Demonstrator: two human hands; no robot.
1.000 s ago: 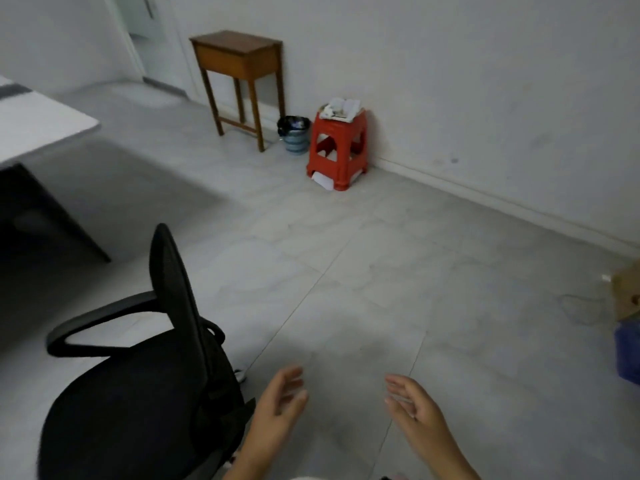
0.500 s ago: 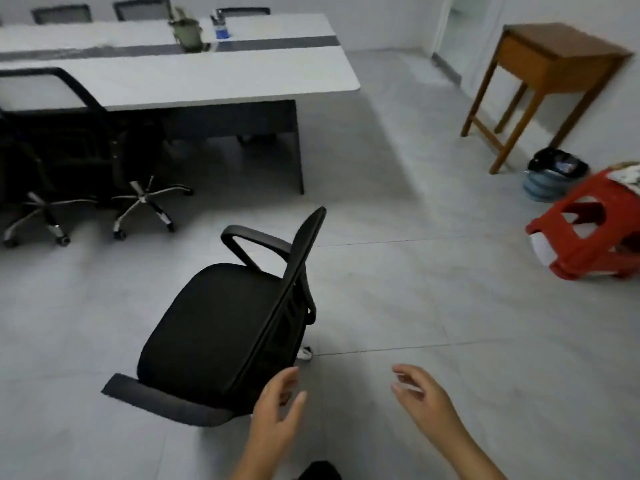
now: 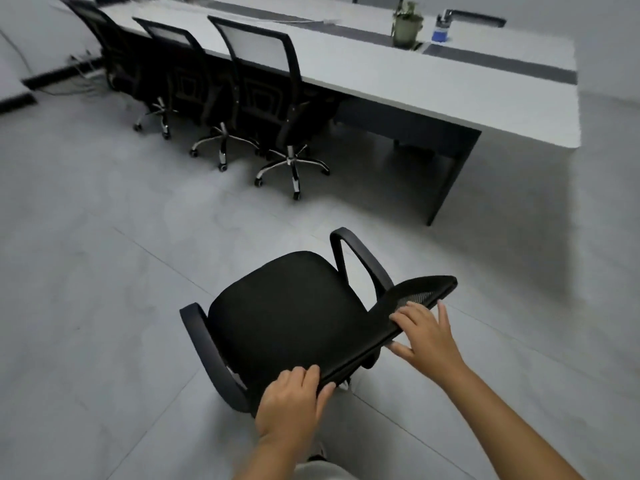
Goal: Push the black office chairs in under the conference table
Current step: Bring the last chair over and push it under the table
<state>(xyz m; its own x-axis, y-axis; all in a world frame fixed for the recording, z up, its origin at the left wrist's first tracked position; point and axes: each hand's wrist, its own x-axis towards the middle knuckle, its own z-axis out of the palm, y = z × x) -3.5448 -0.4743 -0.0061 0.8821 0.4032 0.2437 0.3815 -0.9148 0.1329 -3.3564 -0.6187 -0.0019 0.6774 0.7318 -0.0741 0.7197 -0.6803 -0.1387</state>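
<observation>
**Two hands on the back of a black chair**

A black office chair (image 3: 291, 320) stands alone on the grey floor (image 3: 104, 306), at about 6 o'clock in the view. It is well apart from the conference table (image 3: 433, 84), which runs from 12 o'clock to 2 o'clock. The seat faces the table.

The left hand (image 3: 294, 403) holds the top edge of the chair back. Its fingers curl over the edge and the thumb tucks under.

The right hand (image 3: 427, 336) is on the same edge, more to the right. Its fingers are spread and lie on the mesh, and the thumb is below the edge.

Three more black chairs (image 3: 256, 95) stand in a row at 11 o'clock, close against the table.

A small plant pot (image 3: 407, 27) and a blue bottle (image 3: 440, 31) stand on the table at 1 o'clock.
</observation>
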